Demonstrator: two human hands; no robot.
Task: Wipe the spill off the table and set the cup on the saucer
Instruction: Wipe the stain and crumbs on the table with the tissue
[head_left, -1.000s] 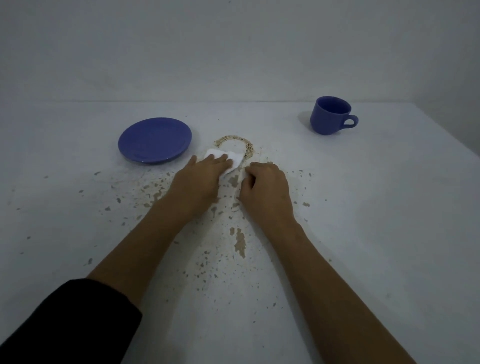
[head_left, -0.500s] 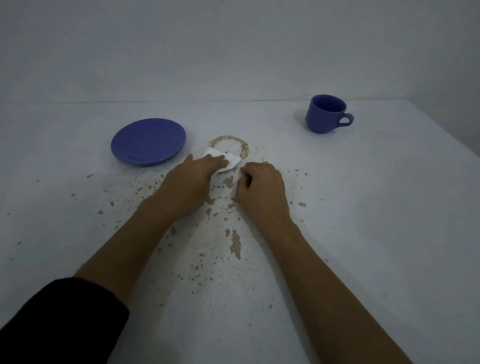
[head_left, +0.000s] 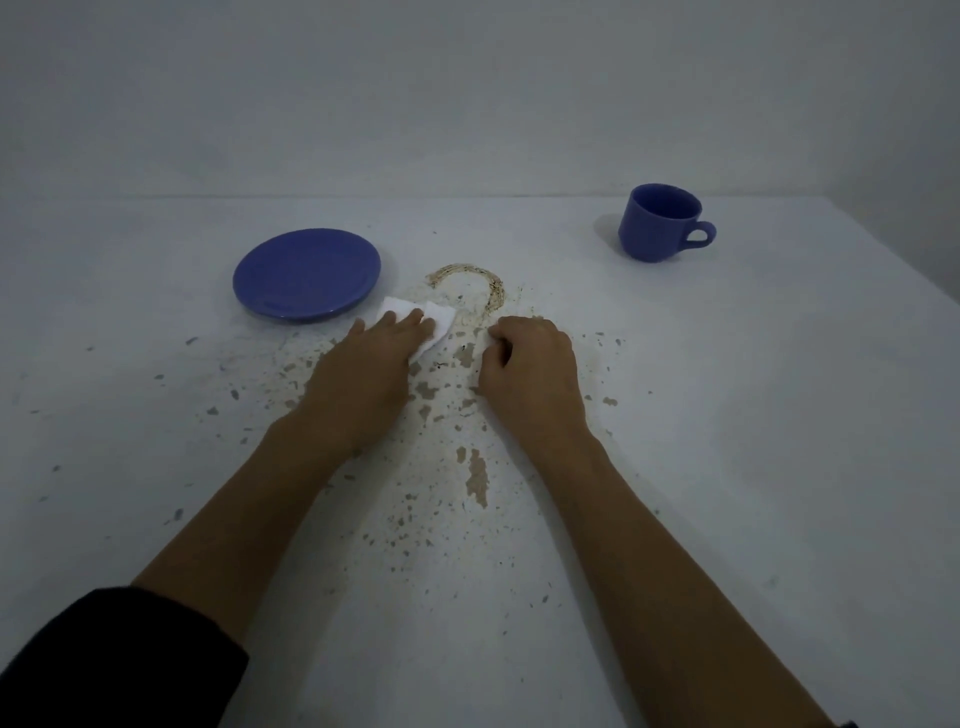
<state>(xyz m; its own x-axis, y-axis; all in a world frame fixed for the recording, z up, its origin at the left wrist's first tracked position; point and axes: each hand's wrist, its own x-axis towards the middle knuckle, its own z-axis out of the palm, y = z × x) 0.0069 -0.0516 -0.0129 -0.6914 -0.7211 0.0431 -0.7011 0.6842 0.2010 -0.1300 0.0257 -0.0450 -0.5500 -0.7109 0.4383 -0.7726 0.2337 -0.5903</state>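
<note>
A brown ring-shaped spill (head_left: 480, 280) marks the white table (head_left: 727, 415), its lower left part rubbed away. My left hand (head_left: 369, 374) presses flat on a white tissue (head_left: 439, 322) just left of the ring, beside the blue saucer (head_left: 306, 273). My right hand (head_left: 535, 374) rests on the table as a loose fist, right of the tissue, holding nothing. The blue cup (head_left: 660, 223) stands upright at the back right, handle pointing right, far from both hands.
Chipped brown patches (head_left: 477, 475) and specks are scattered over the table around and below my hands. A plain wall (head_left: 467, 93) rises behind the table. The table's right edge (head_left: 904, 260) runs diagonally at the far right.
My left hand slid the tissue to the left across the ring, toward the saucer; the ring's lower left part has faded. My right hand stayed in place.
</note>
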